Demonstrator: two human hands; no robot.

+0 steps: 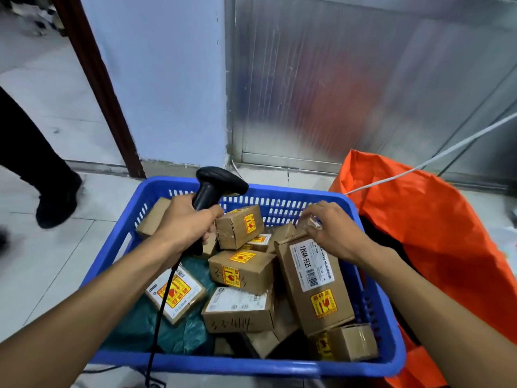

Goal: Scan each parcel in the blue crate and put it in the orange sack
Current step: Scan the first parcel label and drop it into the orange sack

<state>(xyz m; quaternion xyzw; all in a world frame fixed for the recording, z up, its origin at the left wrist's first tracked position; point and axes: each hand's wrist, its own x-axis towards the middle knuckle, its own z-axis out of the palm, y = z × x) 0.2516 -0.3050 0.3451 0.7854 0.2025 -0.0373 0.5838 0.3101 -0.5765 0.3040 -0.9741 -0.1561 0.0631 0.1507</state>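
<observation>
Crate (279,364): blue plastic w/ slotted walls, on the tiled floor, right under the arms. Full of brown boxes, tipped diff ways.
Small box (353,342): near right corner of crate, taped, red-yellow sticker on its left end.
Green bag (179,336): soft, lies on the crate bottom at near left, partly under boxes.
Flat box (179,294): on the green bag, big yellow-red sticker on top. Black cord crosses it.
Mid boxes (240,306): one w/ white label and pen marks on the side, one just behind it w/ 2 yellow stickers.
Long box (313,284): right side of crate, tilted, far end up. White label reads 12V4A-5525, yellow sticker lower down.
R hand (333,233): on the far top end of the long box, fingers bent over its edge, holds it. Box is not out of the crate.
L hand (186,222): fingers wrapped tight round the scanner handle.
Scanner (219,184): black, head up and pointing right, over the far left part of crate. Cord (165,298) hangs down past the L arm.
Far box (240,226): just right of the L hand, tipped, sticker on its end.
Sack (436,239): orange, right beside the crate, mouth open, dark inside. White cord runs over its top.
Person (42,175): far left, dark trouser leg and shoe on the floor.
Back: blue wall, shiny metal panel.
</observation>
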